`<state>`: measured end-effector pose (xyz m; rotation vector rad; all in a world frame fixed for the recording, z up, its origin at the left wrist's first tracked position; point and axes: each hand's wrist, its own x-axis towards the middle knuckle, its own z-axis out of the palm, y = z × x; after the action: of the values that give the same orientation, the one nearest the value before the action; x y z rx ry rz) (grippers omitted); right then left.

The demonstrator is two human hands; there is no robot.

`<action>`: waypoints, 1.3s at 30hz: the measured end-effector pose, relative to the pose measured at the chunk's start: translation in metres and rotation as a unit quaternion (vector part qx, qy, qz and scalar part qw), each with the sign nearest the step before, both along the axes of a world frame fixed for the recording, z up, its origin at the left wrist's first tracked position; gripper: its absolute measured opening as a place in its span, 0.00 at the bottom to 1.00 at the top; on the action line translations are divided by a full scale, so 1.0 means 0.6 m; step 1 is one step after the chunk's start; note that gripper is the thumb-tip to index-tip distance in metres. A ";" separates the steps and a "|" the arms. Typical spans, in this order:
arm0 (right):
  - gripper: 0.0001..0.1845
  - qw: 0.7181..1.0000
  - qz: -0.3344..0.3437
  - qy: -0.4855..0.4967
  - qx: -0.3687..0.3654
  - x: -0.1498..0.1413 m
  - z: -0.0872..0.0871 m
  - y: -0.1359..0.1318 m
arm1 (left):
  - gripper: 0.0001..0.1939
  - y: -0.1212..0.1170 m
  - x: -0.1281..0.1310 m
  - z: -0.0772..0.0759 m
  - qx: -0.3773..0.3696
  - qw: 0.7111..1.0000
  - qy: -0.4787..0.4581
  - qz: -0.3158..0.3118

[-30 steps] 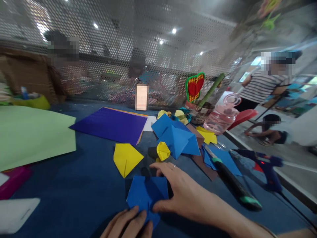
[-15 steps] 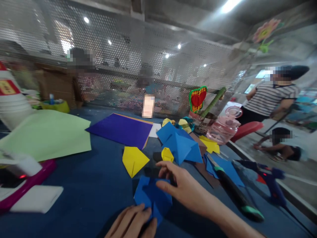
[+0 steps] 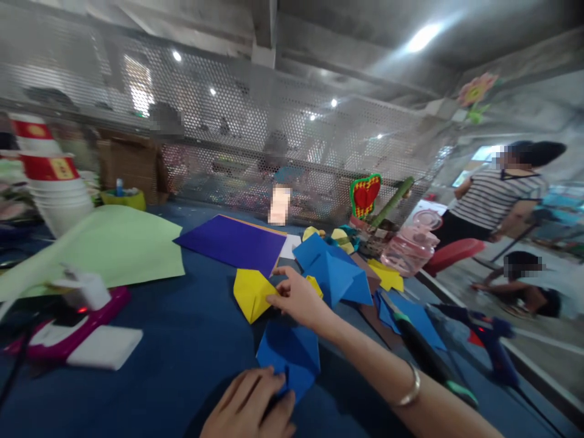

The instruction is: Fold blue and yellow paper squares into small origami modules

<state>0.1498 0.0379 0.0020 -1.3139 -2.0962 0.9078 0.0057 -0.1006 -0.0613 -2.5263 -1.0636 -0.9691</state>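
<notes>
At the bottom of the head view, my left hand (image 3: 250, 404) lies on a folded piece of blue paper (image 3: 294, 353). Its fingers are stretched out and rest on the paper's near left edge. Beyond it, my right hand (image 3: 298, 298) is at the right tip of a folded piece of yellow paper (image 3: 250, 292). The thumb touches that tip, and thumb and forefinger are apart. Partly behind the right hand is a smaller yellow folded piece (image 3: 316, 286). Lighter blue folded paper (image 3: 335, 274) lies just beyond it.
Purple sheets (image 3: 237, 243) and a pale green sheet (image 3: 141, 243) lie at the back left, near a magenta power strip (image 3: 109, 310) and stacked paper cups (image 3: 59, 188). To the right are a black-handled cutter (image 3: 424, 347), a glue gun (image 3: 495, 340) and a pink bottle (image 3: 408, 246).
My right hand has moved forward and left from above the blue paper to the yellow paper's tip. The left hand stays on the blue paper. The view has tilted up slightly.
</notes>
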 end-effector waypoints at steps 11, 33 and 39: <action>0.09 0.918 0.036 -0.026 0.395 0.041 0.031 -0.087 | 0.11 0.006 -0.002 0.002 0.036 0.999 0.013 0.003; 0.16 0.984 -0.086 -0.077 0.138 0.048 0.009 -0.044 | 0.15 -0.005 -0.005 0.003 -0.010 0.999 0.029 0.013; 0.19 0.959 -0.096 -0.251 0.094 0.083 0.035 -0.106 | 0.15 -0.002 -0.005 -0.002 0.010 1.000 0.029 0.006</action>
<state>0.1997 -0.0256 0.0228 -1.7407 -2.2922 0.2979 0.0025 -0.1017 -0.0625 -2.5135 -1.0469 -0.8921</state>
